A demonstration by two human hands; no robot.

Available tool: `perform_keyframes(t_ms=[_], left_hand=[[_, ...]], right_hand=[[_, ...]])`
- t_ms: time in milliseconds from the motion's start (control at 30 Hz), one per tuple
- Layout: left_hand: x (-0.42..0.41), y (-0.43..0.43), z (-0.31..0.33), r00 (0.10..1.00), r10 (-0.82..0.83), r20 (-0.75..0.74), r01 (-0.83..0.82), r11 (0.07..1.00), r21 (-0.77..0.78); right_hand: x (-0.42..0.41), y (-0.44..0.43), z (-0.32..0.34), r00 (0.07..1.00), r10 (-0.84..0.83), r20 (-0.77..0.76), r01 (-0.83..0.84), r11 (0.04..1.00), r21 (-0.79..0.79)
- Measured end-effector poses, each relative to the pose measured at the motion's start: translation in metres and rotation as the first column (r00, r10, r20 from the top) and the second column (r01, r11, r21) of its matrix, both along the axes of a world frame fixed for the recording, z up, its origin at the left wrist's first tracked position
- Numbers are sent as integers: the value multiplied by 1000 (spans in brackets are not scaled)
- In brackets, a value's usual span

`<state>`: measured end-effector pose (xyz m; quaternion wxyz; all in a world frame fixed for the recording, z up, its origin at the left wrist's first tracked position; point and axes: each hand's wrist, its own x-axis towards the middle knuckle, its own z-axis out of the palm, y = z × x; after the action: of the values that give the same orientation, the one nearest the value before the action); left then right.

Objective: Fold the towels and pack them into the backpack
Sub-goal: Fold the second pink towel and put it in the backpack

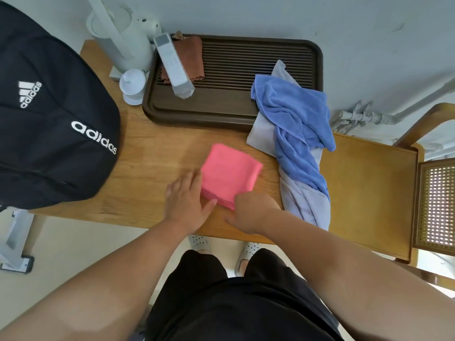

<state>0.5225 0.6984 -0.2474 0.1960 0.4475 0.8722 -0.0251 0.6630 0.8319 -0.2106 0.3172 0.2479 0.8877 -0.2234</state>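
Observation:
A pink towel (230, 172) lies folded into a thick square on the wooden table (147, 168). My left hand (188, 196) rests flat against its left edge, fingers spread. My right hand (253, 210) is curled at the towel's near corner, fingers tucked at or under its edge. A crumpled blue towel (295, 114) lies on top of a pale grey towel (305, 205) at the table's right edge, the grey one hanging over it. A black backpack (49, 114) stands at the left of the table; its opening is not visible.
A dark brown slatted tray (246, 60) at the back holds a brown cloth (190, 54) and a white remote (172, 65). A white kettle (123, 38) and small white cup (133, 86) stand back left. A wooden chair (369, 188) is to the right.

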Motion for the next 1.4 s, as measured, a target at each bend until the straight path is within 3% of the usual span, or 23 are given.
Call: perform_keyframes(t_ms=[100, 233, 333, 400, 500, 633, 700, 833, 1033, 1233, 1300, 1400], left_hand=[[-18, -2, 0, 997, 24, 70, -20, 999, -50], [-31, 12, 10, 996, 50, 78, -54, 998, 41], [-36, 38, 20, 988, 30, 154, -51, 990, 130], [-37, 57, 25, 975, -58, 216, 24, 987, 156], [-39, 81, 28, 956, -192, 223, 164, 977, 139], [-44, 100, 26, 899, -420, 126, 422, 906, 10], [-44, 101, 24, 861, -494, 121, 504, 860, -74], [-45, 98, 19, 886, -449, 114, 461, 878, -127], [-46, 98, 22, 895, -410, 176, 436, 887, -150], [-47, 95, 30, 939, -323, 119, 318, 946, 61], [-47, 89, 33, 939, -335, 75, 327, 939, 104], [-39, 73, 34, 925, -376, 53, 368, 923, 113]], right_hand=[[-6, 3, 4, 995, -97, -19, 96, 994, -54], [-11, 24, -3, 958, -232, -166, 251, 963, 98], [-9, 36, -9, 866, -393, -311, 467, 857, 218], [-7, 37, -17, 832, -485, -269, 544, 807, 230], [-8, 34, -29, 890, -406, -210, 447, 866, 221], [-17, 35, -33, 975, -36, -221, 85, 973, 215], [-21, 39, -31, 978, -34, -208, 79, 974, 211], [-26, 46, -26, 976, -156, -150, 182, 966, 183], [-34, 51, -23, 985, -168, -47, 172, 977, 126], [-31, 49, -23, 896, -228, -382, 307, 938, 159], [-21, 47, -24, 893, -134, -429, 212, 968, 138], [-8, 39, -31, 889, 27, -457, 112, 955, 274]])
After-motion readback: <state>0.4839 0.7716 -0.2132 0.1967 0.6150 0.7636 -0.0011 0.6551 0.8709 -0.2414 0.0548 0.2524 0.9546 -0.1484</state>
